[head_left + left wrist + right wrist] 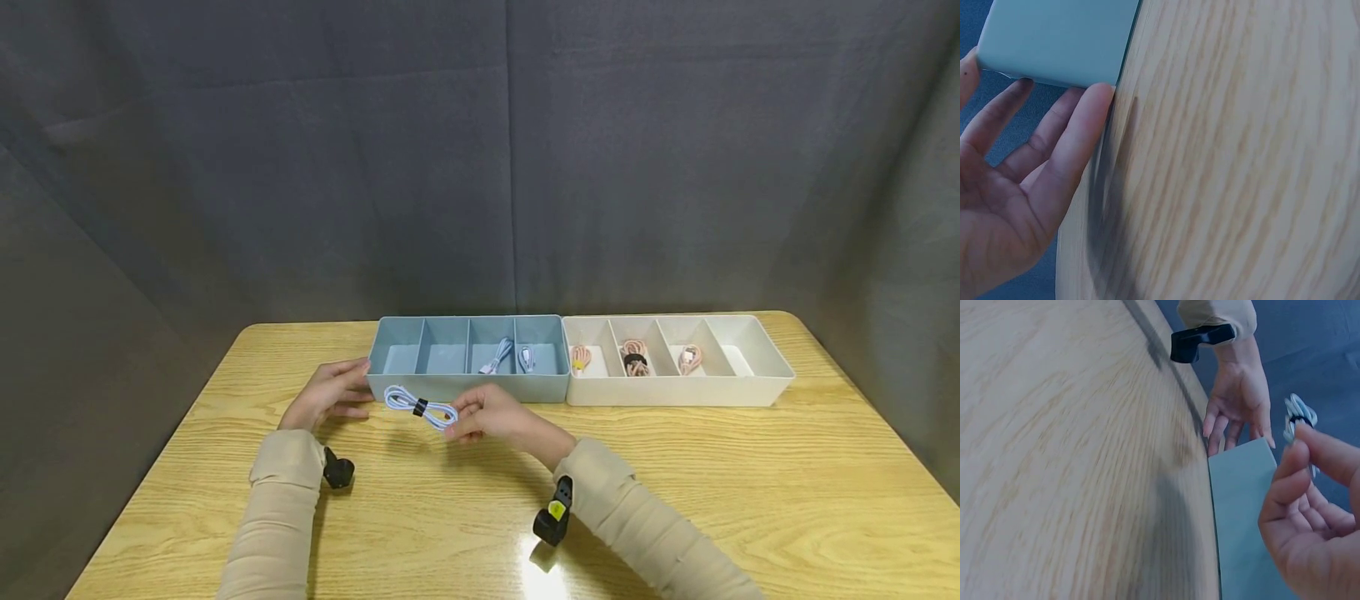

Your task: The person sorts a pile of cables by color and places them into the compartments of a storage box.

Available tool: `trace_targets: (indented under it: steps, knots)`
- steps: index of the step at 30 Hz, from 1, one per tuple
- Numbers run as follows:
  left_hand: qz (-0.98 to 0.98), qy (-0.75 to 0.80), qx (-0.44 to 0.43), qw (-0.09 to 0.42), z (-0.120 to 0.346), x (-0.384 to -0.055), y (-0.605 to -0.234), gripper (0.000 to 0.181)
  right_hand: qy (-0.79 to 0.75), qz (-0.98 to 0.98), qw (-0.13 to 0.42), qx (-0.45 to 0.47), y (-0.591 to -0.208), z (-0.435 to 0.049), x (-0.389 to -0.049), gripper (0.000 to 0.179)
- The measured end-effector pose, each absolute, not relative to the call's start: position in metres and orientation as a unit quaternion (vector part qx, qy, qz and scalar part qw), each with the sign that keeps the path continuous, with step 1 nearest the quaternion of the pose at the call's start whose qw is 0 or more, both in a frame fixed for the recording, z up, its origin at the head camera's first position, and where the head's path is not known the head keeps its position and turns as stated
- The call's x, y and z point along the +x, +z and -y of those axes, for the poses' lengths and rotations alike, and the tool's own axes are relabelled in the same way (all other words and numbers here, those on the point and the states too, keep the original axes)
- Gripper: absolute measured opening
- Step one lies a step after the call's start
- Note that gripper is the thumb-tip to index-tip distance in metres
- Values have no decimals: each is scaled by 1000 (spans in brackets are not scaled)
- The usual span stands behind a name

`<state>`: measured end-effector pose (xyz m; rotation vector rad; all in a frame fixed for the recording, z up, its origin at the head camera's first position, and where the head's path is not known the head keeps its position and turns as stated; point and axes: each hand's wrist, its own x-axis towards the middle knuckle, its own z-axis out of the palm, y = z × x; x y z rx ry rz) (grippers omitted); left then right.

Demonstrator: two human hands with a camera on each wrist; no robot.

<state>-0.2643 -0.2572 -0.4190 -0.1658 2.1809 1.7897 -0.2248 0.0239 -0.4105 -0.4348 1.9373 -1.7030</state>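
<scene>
Between its thumb and fingers my right hand pinches one end of a coiled blue-and-white cable, bound at the middle by a black strap. The coil hangs just in front of a blue divided box. At that box's left end, my left hand touches the wall with straight, spread fingertips. Two compartments on the box's right side each hold a light blue cable; its two left compartments show bare floors. In the right wrist view, the pinched cable appears edge-on above the box.
A white divided box stands against the blue one's right end. Pink coiled cables lie in three of its compartments. The wooden table ends at a dark grey curtain. Each wrist carries a black camera mount.
</scene>
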Motion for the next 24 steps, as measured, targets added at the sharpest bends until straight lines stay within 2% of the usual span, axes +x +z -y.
trace_targets:
  steps: [9, 16, 24]
  knots:
    - [-764, 623, -56, 157, 257, -264, -420, 64, -669, -706, 209, -106, -398, -22, -226, 18]
    - [-765, 622, -59, 158, 259, -265, -422, 64, -685, -710, 159, -36, -391, -18, -236, 11]
    - [-765, 623, -55, 154, 260, -265, -422, 64, -688, -716, 108, 47, -382, -14, -248, 16]
